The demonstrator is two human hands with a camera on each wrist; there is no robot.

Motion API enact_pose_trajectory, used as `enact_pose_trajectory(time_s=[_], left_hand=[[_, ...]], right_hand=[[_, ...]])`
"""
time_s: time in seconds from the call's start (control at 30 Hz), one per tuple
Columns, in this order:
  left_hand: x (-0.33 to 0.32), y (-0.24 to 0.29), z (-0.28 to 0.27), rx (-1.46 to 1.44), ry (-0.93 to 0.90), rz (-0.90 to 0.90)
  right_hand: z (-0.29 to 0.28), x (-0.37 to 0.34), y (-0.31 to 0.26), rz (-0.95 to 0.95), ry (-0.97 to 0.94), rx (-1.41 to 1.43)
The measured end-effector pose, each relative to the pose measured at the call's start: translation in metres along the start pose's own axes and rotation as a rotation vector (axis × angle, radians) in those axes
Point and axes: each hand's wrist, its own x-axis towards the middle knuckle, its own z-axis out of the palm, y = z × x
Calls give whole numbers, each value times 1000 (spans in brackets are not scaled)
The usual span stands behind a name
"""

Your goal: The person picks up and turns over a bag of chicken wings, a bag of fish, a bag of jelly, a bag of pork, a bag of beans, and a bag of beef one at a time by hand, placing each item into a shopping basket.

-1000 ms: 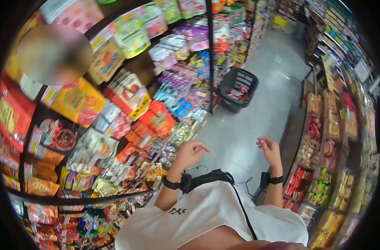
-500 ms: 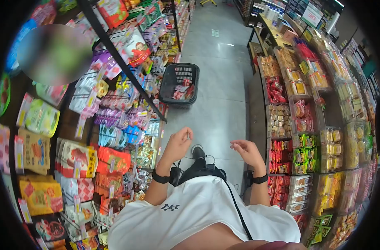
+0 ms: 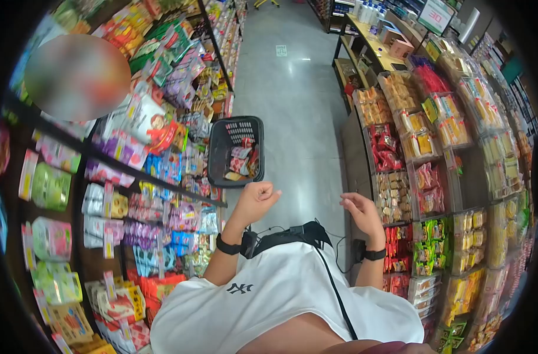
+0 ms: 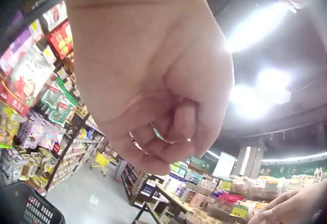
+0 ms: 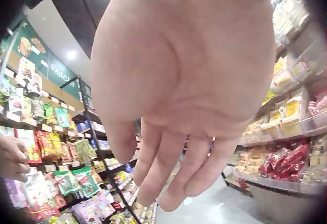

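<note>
My left hand (image 3: 256,202) hangs in front of my waist with its fingers loosely curled. Nothing shows in it in the left wrist view, where the palm (image 4: 148,65) fills the middle. On the other side, my right hand (image 3: 364,215) is held out with relaxed fingers; the right wrist view shows its bare palm (image 5: 189,65) and the fingers nearly straight. A black shopping basket (image 3: 217,138) stands on the floor just beyond my left hand, with several snack packets (image 3: 243,160) inside.
Racks of hanging snack bags (image 3: 53,186) line the left side behind a black bar (image 3: 103,154). Clear bins of packaged snacks (image 3: 432,245) run along the right, with a wooden counter (image 3: 372,44) farther on. Grey floor (image 3: 295,124) stretches between them.
My view has swung round to face along the aisle, and the basket now appears farther left and nearer my left hand. Both hands remain in front of me, holding nothing.
</note>
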Motion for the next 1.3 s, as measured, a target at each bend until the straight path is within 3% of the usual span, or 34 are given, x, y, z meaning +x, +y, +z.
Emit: enact_pose_trajectory(time_s=[0.17, 0.27, 0.43, 0.5, 0.57, 0.77, 0.9, 1.03, 1.13, 1.23, 1.3], left_hand=[[112, -28, 14, -140, -30, -60], [183, -19, 18, -156, -31, -113], [280, -26, 12, -194, 25, -55], [311, -36, 0, -164, 73, -58], [330, -53, -12, -99, 109, -89], [383, -41, -64, 87, 318, -45], [427, -49, -95, -60, 407, -9], [460, -43, -129, -19, 387, -146], [475, -38, -139, -29, 484, -133], [490, -65, -147, -21, 676, 158], [492, -67, -151, -27, 780, 148]], right_hand=[[-48, 76, 37, 86, 93, -35], [-78, 135, 44, 82, 115, -29], [-143, 261, -1, 3, 138, -88], [-161, 326, 14, -24, 174, -61], [-164, 381, -27, 12, 106, -242], [-125, 545, -72, -74, -387, -146], [-88, 642, -81, -171, -404, -183], [-47, 717, -107, -197, -571, -234], [-20, 759, -140, -221, -697, -303], [15, 836, -132, -258, -812, -303], [32, 869, -139, -269, -925, -329]])
